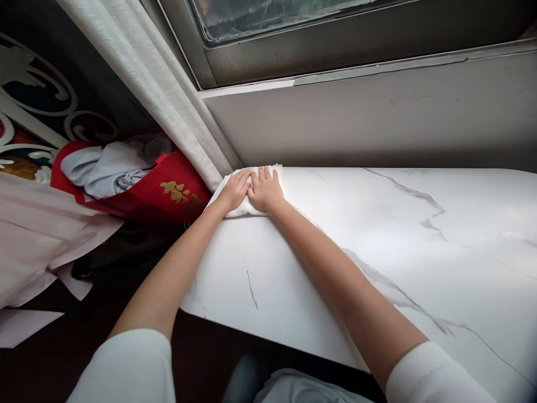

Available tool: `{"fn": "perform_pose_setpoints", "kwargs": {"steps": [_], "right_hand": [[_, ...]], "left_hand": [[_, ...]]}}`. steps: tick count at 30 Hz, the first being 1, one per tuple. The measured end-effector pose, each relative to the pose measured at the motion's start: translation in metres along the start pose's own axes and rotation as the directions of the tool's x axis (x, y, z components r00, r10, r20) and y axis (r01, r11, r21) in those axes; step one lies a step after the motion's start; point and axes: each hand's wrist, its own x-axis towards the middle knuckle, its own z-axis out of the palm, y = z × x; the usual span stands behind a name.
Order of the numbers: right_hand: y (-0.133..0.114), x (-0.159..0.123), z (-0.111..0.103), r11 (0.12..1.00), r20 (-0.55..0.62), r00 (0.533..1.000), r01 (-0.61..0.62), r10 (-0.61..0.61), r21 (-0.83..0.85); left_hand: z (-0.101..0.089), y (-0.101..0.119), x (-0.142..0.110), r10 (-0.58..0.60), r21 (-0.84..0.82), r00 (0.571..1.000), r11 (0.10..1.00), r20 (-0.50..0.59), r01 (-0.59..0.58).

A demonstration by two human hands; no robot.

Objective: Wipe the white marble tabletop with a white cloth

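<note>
A folded white cloth lies on the far left corner of a white marble-patterned tabletop. My left hand rests flat on the cloth's left part, fingers stretched forward. Right beside it, my right hand presses on the cloth with its fingers extended and slightly spread. The two hands touch or nearly touch at the thumbs. Both palms face down, so their undersides are hidden. The cloth's textured edge shows past my right hand.
A grey wall and a window frame border the table's far side. Left of the table stand a white curtain, a red bag with pale clothing in it, and pale pink fabric.
</note>
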Motion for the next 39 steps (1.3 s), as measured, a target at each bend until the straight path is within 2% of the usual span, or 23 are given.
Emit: {"fn": "perform_pose_setpoints", "kwargs": {"steps": [3,6,9,13,17,20,28,31,35,39], "right_hand": [[0.022,0.018,-0.002,0.998,-0.034,0.997,-0.069,0.069,-0.012],[0.033,0.025,-0.002,0.994,-0.064,0.992,-0.11,0.11,-0.009],[0.034,0.023,-0.001,0.993,-0.104,0.987,-0.12,0.119,-0.008],[0.031,0.012,-0.001,0.994,-0.11,0.989,-0.104,0.1,-0.026],[0.028,-0.012,-0.007,0.998,-0.079,0.995,-0.062,0.059,-0.033],[0.022,-0.046,-0.014,0.998,-0.073,0.997,-0.023,0.019,-0.05],[0.002,-0.178,-0.042,0.987,-0.007,0.987,0.158,-0.158,-0.043],[0.002,-0.224,-0.054,0.978,0.012,0.979,0.202,-0.202,-0.052],[0.006,-0.264,-0.066,0.972,0.023,0.974,0.227,-0.226,-0.065],[0.011,-0.271,-0.069,0.974,0.025,0.976,0.215,-0.214,-0.074]], "left_hand": [[0.008,0.0,0.041,0.049,-0.002,0.999,0.999,0.008,-0.049],[0.014,0.0,0.064,0.082,0.004,0.997,0.997,0.014,-0.082],[0.016,0.0,0.066,0.104,0.007,0.995,0.995,0.002,-0.104],[0.017,0.007,0.051,0.083,0.018,0.996,0.996,-0.019,-0.083],[0.015,0.028,0.022,0.019,0.037,1.0,0.999,-0.018,-0.018],[0.012,0.054,-0.013,-0.023,0.042,0.999,0.999,-0.025,0.024],[0.012,0.146,-0.145,-0.057,0.026,0.989,0.998,-0.139,0.061],[0.012,0.179,-0.181,-0.02,0.018,0.992,1.0,-0.124,0.022],[0.013,0.208,-0.207,0.049,0.011,0.995,0.999,-0.089,-0.048],[0.015,0.214,-0.206,0.077,0.017,0.995,0.997,-0.056,-0.077]]}}
